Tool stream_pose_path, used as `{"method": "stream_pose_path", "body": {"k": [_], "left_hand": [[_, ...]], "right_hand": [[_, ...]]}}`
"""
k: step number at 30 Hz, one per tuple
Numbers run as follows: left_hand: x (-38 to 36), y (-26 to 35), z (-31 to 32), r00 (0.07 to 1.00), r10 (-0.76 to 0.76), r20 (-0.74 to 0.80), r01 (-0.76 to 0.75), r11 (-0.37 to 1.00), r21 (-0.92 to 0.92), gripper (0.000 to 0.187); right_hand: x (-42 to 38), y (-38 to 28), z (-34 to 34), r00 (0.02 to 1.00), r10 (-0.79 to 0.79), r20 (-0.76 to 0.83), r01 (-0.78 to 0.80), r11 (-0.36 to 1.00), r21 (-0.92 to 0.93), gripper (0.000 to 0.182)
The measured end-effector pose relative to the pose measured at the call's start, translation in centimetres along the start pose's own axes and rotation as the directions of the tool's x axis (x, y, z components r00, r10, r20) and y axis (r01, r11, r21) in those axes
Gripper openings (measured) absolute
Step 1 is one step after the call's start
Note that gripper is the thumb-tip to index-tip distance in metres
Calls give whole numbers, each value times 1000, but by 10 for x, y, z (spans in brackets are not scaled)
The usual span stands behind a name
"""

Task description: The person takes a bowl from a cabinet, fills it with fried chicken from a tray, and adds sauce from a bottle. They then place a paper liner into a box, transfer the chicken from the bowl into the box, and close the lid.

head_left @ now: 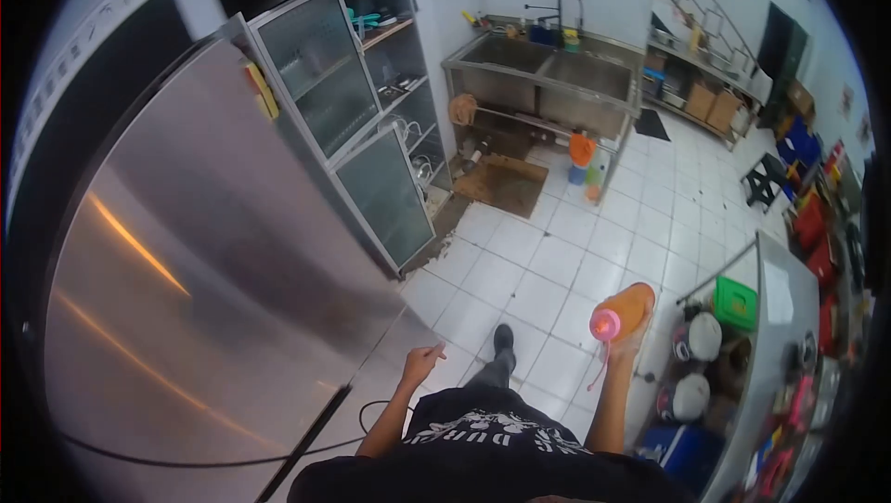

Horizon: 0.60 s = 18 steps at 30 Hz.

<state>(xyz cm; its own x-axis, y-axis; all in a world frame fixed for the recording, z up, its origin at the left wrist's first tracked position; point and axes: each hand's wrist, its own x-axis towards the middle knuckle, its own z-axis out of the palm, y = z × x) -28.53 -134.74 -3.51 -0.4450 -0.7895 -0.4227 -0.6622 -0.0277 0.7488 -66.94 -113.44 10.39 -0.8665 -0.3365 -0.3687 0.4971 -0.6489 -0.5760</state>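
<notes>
An orange bottle (633,308) with a pink lid and a dangling pink strap is in my right hand (626,345), held out over the white floor tiles. The fingers wrap round its lower side and are partly hidden. My left hand (423,364) hangs in front of my body with the fingers loosely curled, and nothing shows in it. It is beside the large stainless steel fridge door (213,252), apparently not touching it.
Ahead on the left stands a cabinet with frosted glass doors (382,192). A steel double sink (543,71) is against the back wall, with an open floor pit (501,185) before it. To the right, a steel table (784,317) has tubs beneath. A black stool (766,178) stands farther off.
</notes>
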Motion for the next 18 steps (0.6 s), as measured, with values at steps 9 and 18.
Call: {"method": "stream_pose_path", "body": {"k": [9, 18], "left_hand": [[327, 282, -74, 874, 366, -320, -403, 913, -56, 40], [586, 567, -344, 387, 748, -540, -613, 646, 455, 20]], "right_hand": [[237, 83, 126, 992, -6, 129, 9, 1000, -22, 49], [472, 143, 248, 984, 173, -32, -175, 980, -92, 57]]}}
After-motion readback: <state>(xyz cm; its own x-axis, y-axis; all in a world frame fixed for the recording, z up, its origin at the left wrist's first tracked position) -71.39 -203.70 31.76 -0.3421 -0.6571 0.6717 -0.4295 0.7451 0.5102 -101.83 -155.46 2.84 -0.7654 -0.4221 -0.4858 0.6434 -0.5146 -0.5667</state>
